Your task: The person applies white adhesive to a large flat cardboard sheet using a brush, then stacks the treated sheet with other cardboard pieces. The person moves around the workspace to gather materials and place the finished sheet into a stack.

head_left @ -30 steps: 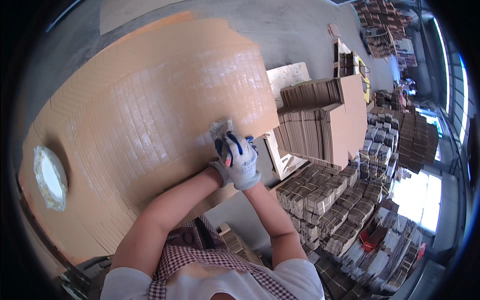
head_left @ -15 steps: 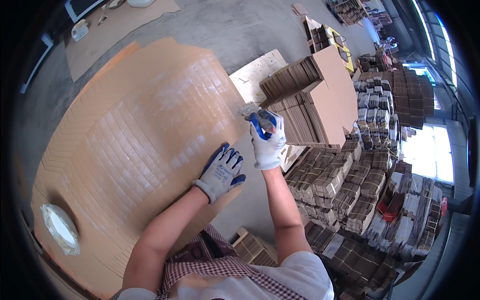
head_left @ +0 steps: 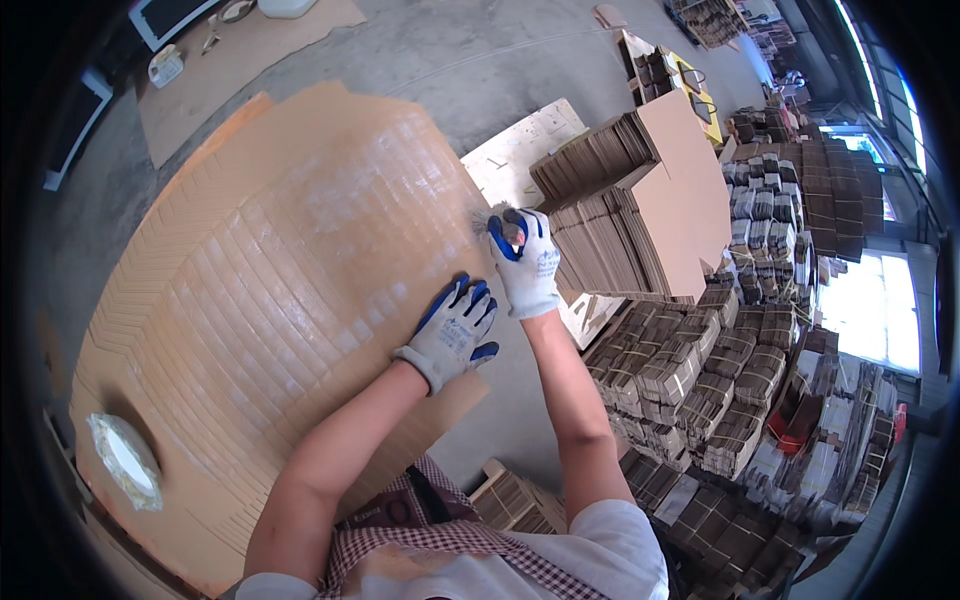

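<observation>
Fanned, overlapping cardboard sheets point(head_left: 290, 240) spread in front of me, with whitish, glossy streaks over their stepped edges. My left hand point(head_left: 452, 333), in a white glove with blue fingertips, rests on their right edge, fingers stretched out and holding nothing. My right hand point(head_left: 527, 262), gloved the same way, is closed round a brush point(head_left: 490, 218) with grey, frayed bristles. Those bristles are at the sheets' right edge, slightly blurred; I cannot tell whether they touch. Most of the brush's grip is hidden in my fingers.
A plastic-wrapped bowl point(head_left: 125, 462) with white contents sits at the sheets' near left. Beyond my right hand stand stacked brown cardboard pieces point(head_left: 610, 230) on a pale board point(head_left: 525, 140). Tied cardboard bundles point(head_left: 690, 380) fill the right side. A white container point(head_left: 165, 66) is far left.
My right hand has moved a little left and up with the brush, toward the sheets' edge. My left hand has shifted slightly up and right along the edge, its fingers still stretched.
</observation>
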{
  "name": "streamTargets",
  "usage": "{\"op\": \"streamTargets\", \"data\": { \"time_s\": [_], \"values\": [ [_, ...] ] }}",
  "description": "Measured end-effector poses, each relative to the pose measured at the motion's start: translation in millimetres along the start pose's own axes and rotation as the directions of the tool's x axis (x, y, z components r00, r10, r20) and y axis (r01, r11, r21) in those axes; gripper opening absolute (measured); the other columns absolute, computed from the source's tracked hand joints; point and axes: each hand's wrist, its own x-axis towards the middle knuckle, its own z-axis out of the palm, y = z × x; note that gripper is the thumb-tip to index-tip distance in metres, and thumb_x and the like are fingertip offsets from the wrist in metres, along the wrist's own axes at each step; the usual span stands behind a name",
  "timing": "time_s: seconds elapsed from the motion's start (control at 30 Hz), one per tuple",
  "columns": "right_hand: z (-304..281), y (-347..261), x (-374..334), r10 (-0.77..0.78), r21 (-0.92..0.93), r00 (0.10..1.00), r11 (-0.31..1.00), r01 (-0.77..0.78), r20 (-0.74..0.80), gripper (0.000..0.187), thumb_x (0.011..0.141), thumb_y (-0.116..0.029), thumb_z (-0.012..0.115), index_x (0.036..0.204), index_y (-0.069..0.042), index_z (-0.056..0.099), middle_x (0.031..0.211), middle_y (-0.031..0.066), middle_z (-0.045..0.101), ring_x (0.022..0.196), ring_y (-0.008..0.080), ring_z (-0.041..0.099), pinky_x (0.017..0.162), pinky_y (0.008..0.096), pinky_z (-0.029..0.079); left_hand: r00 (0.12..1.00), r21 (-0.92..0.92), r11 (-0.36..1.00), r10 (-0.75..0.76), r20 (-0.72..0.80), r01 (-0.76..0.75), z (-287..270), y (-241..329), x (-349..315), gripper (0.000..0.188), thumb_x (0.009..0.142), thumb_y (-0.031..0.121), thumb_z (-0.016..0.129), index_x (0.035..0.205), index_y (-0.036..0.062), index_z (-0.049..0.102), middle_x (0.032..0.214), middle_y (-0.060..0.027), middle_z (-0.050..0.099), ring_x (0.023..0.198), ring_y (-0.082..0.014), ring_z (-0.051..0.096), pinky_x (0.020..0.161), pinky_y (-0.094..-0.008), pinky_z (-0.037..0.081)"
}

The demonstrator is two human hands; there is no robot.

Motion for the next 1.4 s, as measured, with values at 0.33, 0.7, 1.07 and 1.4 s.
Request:
{"op": "streamTargets", "data": {
  "time_s": [0.33, 0.7, 1.07, 1.4],
  "values": [
    [-2, 41, 10, -0.027, -0.223, 0.997, 0.974, 0.043, 0.075, 0.035, 0.083, -0.019, 0.072, 0.112, -0.004, 0.060, 0.110, 0.0174, 0.060, 0.095, 0.0369, 0.063, 0.080, 0.0428, 0.052, 1.000, -0.016, 1.000, 0.021, 0.001, -0.021, -6, 5, 5, 0.066, 0.092, 0.056, 0.048, 0.135, 0.0061, 0.051, 0.141, -0.0128, 0.049, 0.136, -0.0298, 0.039, 0.118, -0.0487, 0.018],
    [-4, -19, 14, 0.172, 0.278, 0.958, 0.932, -0.233, 0.227, 0.027, 0.077, -0.009, 0.075, 0.101, -0.003, 0.063, 0.093, 0.0117, 0.067, 0.083, 0.0266, 0.066, 0.075, 0.0336, 0.053, 0.998, -0.031, 0.999, -0.014, 0.055, 0.016, -1, 3, 0, 0.069, 0.094, 0.057, 0.043, 0.137, 0.0037, 0.048, 0.144, -0.0164, 0.046, 0.137, -0.0307, 0.038, 0.119, -0.0488, 0.016],
    [1, -52, 12, -0.387, -0.015, 0.805, 0.898, 0.440, 0.451, 0.035, 0.077, -0.007, 0.068, 0.112, -0.006, 0.061, 0.113, 0.0136, 0.064, 0.102, 0.0333, 0.062, 0.087, 0.0400, 0.052, 0.996, -0.125, 0.991, -0.031, 0.083, 0.042, -17, 1, 4, 0.056, 0.088, 0.050, 0.055, 0.129, 0.0105, 0.057, 0.132, -0.0138, 0.057, 0.122, -0.0298, 0.052, 0.108, -0.0444, 0.035],
    [8, -58, -9, -0.411, -0.122, 0.793, 0.851, 0.510, 0.450, 0.039, 0.075, -0.003, 0.064, 0.113, -0.008, 0.060, 0.115, 0.0119, 0.062, 0.107, 0.0322, 0.059, 0.090, 0.0420, 0.051, 1.000, -0.159, 0.987, -0.015, 0.009, 0.016, -20, 0, -1, 0.058, 0.092, 0.045, 0.048, 0.138, 0.0082, 0.050, 0.133, -0.0178, 0.055, 0.128, -0.0337, 0.045, 0.112, -0.0497, 0.025]
  ]
}}
